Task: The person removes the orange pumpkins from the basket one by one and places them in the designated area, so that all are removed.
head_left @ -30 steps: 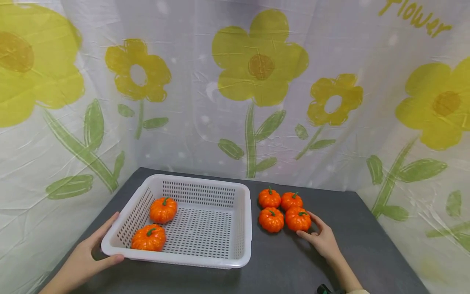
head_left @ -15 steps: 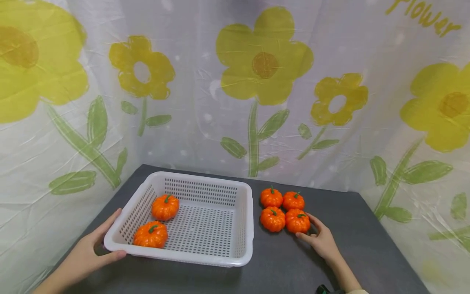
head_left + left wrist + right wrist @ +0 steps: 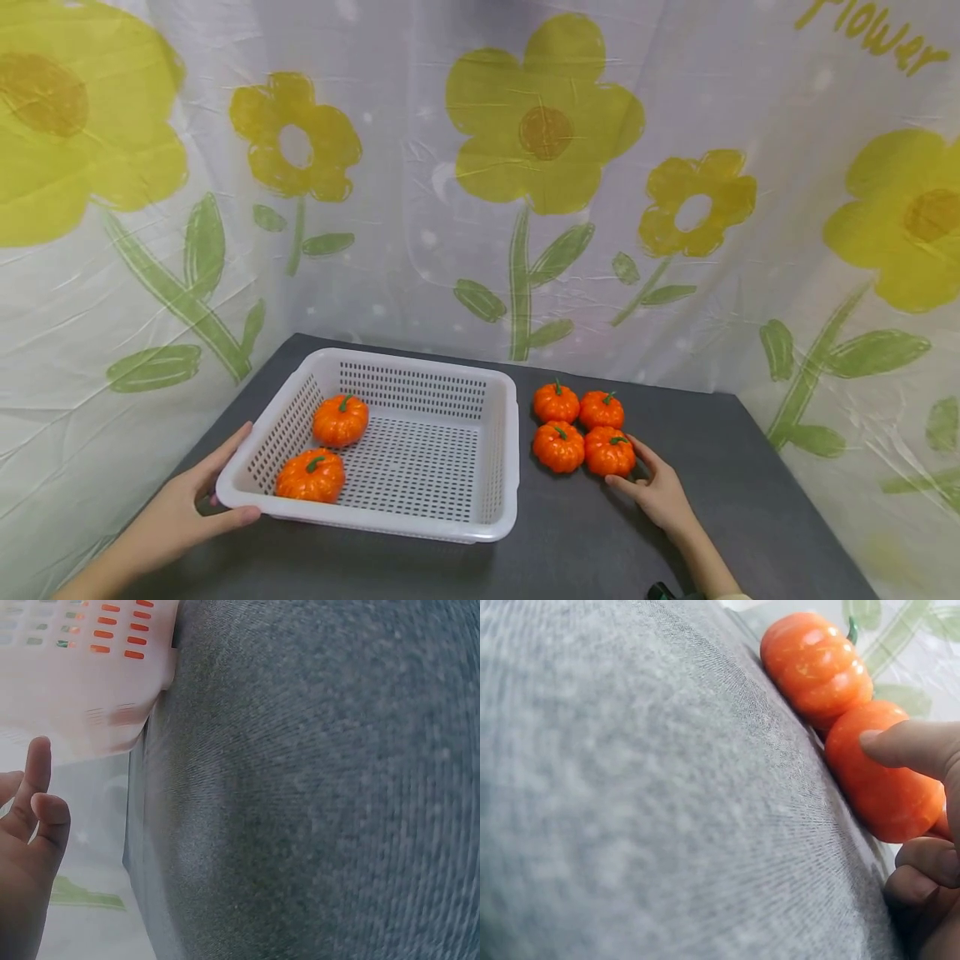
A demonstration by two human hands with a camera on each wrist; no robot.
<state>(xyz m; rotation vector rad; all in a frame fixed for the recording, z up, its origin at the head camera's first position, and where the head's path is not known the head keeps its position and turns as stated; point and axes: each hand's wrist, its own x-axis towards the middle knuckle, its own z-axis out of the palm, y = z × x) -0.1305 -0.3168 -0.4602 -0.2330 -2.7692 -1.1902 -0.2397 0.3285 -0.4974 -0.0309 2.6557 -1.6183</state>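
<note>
A white perforated plastic basket (image 3: 511, 467) stands on the left of the dark table, with two orange toy pumpkins inside, one toward the back (image 3: 341, 425) and one at the front left (image 3: 310, 481). My left hand (image 3: 171, 515) spans the basket's front left corner, thumb at the front and index finger along the left side, fingers mostly straight. Right of the basket, several more pumpkins sit in a cluster. My right hand (image 3: 663, 497) holds the front right pumpkin (image 3: 609, 454) between thumb and fingers; the right wrist view shows the thumb (image 3: 900, 746) on its side.
Beside the held pumpkin are the front left pumpkin (image 3: 558, 448), the back left one (image 3: 556, 403) and the back right one (image 3: 602, 410). A flower-printed curtain (image 3: 420, 275) rises behind and beside the dark table (image 3: 720, 467).
The head view has shifted slightly, so everything appears a little to the right. Both hands keep their places at the basket and the pumpkin.
</note>
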